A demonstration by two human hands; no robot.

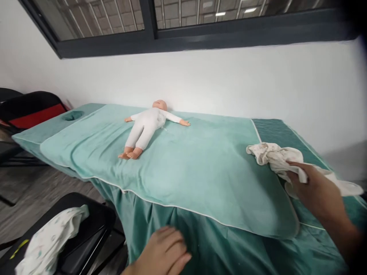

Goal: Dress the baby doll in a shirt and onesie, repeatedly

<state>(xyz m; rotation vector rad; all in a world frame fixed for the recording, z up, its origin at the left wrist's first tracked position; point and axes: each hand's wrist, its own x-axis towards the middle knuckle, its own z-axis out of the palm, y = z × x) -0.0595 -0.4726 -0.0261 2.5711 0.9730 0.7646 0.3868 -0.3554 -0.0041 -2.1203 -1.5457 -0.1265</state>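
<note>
While the right hand [319, 191] clasps the bunched white cloth [276, 154] between bent fingers at three o'clock, the left hand [164, 250] hovers half-curled, apparently empty, at six; such a one-sided hold might let trailing folds slip.

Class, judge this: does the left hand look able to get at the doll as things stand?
Probably yes: no object shows in the left hand, and only the green cover appears between it and the doll. The doll lies toward the wall, so leaning in may be needed.
</note>
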